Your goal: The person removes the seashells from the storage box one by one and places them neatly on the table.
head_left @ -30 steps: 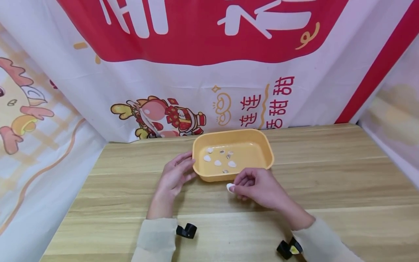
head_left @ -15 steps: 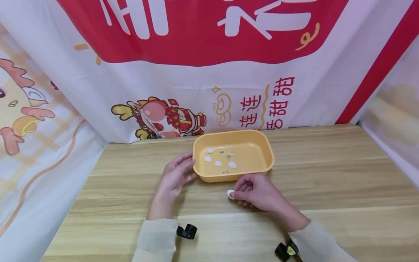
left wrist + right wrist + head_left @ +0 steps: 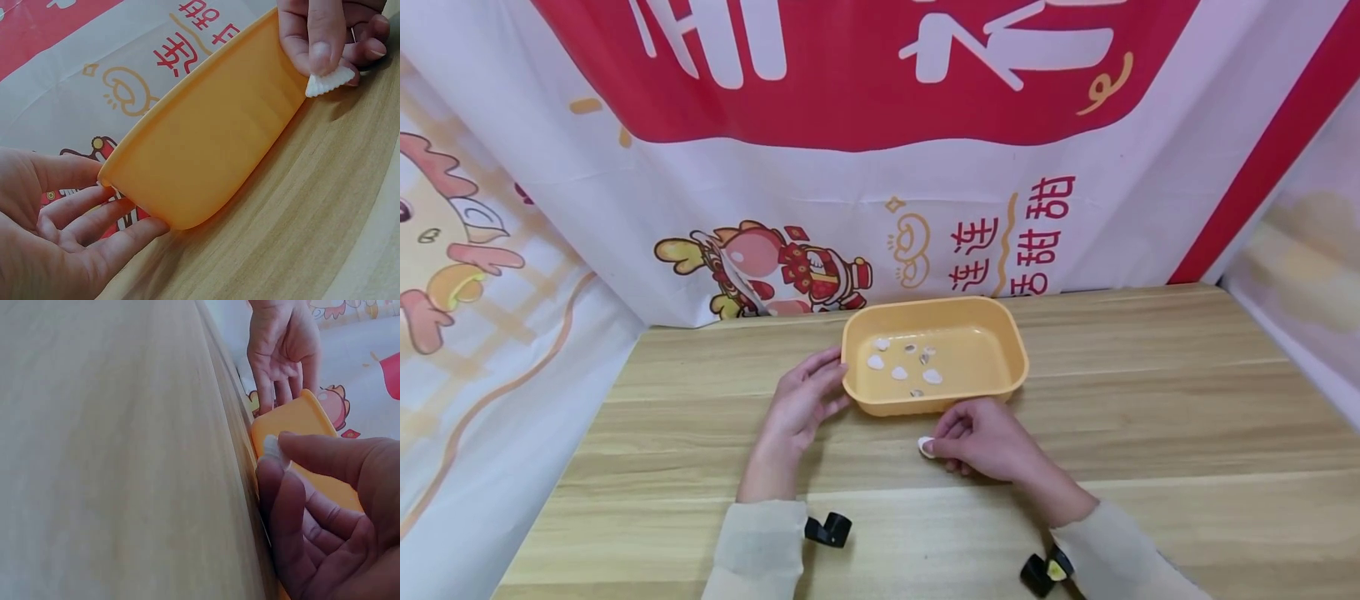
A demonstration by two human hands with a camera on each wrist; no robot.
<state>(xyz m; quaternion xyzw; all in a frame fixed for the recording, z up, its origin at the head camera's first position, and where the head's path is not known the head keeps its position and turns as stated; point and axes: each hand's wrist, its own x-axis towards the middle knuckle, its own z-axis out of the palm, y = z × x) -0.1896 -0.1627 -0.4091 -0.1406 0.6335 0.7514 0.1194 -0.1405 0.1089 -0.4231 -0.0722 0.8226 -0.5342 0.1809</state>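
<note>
My right hand (image 3: 988,437) pinches a small white seashell (image 3: 927,447) between thumb and fingertip, just in front of the yellow plastic basin (image 3: 1013,354). In the left wrist view the seashell (image 3: 330,81) shows a ridged, fan-shaped edge close to the basin's wall (image 3: 206,137). At the basin's left end, my left hand (image 3: 805,396) touches the outer wall and rim with extended, spread fingers (image 3: 134,237). Several white shells (image 3: 899,373) and a few smaller, darker pieces (image 3: 917,393) lie on the basin floor, mostly toward its left half.
The basin stands on a wood-grain table (image 3: 1150,400) near its back edge. Behind it hangs a printed white and red cloth (image 3: 865,175), and further cloth (image 3: 512,375) covers the left side. A black wrist camera (image 3: 829,529) sits at the left sleeve.
My right hand has drawn slightly toward me, away from the basin's front rim, with the seashell still pinched. The left hand and the basin have stayed in place.
</note>
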